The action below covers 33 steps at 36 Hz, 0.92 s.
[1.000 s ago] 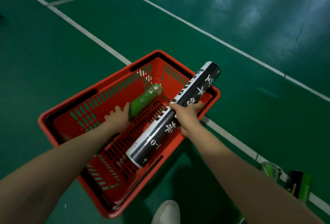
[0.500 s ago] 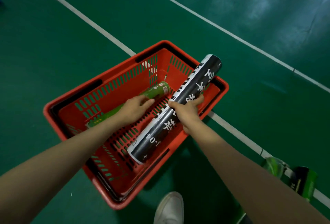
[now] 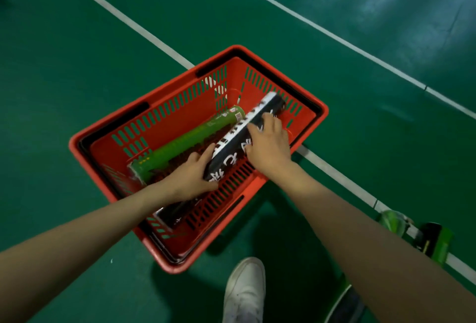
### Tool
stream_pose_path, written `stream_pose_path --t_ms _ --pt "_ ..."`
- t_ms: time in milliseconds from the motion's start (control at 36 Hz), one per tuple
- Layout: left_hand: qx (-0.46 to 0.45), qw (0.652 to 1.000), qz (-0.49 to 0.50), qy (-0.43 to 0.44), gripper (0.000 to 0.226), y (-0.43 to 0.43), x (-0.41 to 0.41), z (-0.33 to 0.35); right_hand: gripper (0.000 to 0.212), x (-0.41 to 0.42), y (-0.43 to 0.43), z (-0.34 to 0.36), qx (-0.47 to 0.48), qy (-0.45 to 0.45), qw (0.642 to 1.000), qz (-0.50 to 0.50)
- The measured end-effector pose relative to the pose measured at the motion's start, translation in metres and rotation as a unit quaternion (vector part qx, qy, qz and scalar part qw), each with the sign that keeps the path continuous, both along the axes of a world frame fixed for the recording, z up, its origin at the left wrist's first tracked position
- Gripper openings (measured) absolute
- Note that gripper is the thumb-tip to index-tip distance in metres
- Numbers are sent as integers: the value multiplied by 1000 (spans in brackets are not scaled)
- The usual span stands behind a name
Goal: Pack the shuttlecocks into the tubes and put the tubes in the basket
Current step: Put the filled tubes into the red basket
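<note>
A red plastic basket [image 3: 108, 129] stands on the green court floor. Inside it a green shuttlecock tube [image 3: 185, 142] lies diagonally along the left. A black tube with white lettering [image 3: 231, 147] lies beside it, down inside the basket. My right hand [image 3: 268, 147] grips the black tube around its upper half. My left hand [image 3: 193, 176] holds the same tube lower down, thumb against its left side. The tube's near end shows below my left wrist.
White court lines [image 3: 332, 170] cross the floor; one runs under the basket. Green and black tubes [image 3: 435, 240] lie on the floor at the lower right. A white shoe [image 3: 244, 291] stands just in front of the basket.
The black tube has gone from resting across the basket rim down into the basket. My left hand has left the green tube and taken hold of the black one.
</note>
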<state>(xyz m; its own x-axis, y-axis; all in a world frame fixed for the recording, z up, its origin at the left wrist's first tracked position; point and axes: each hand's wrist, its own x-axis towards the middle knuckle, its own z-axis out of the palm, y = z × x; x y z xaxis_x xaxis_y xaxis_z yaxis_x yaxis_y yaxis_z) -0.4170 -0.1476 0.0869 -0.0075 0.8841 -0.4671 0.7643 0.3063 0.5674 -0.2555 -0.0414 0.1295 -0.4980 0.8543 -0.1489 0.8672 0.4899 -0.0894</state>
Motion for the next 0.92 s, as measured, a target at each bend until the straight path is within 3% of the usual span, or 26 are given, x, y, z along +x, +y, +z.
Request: stream_pose_path --t_ms 139,250,361,583,722,806,917 --pt "-27 998 -25 58 97 13 23 -19 47 4 0 -12 -63 -154 985 50" --pt "-80 996 -12 30 100 17 35 -43 42 0 3 -12 -100 -229 967 43" --pt "-64 995 -10 79 96 12 33 -54 37 -2 6 -18 -119 -284 950 46" --pt "-68 992 -23 102 96 12 34 -55 28 3 3 -13 -97 -236 966 43" --pt "-129 989 -6 71 98 21 28 -45 32 2 3 -12 -80 -190 978 38" --pt "-131 987 4 94 83 31 28 -32 29 7 3 -9 -46 -88 995 32" --pt "-5 992 53 118 47 44 51 8 30 27 9 0 36 8 998 41"
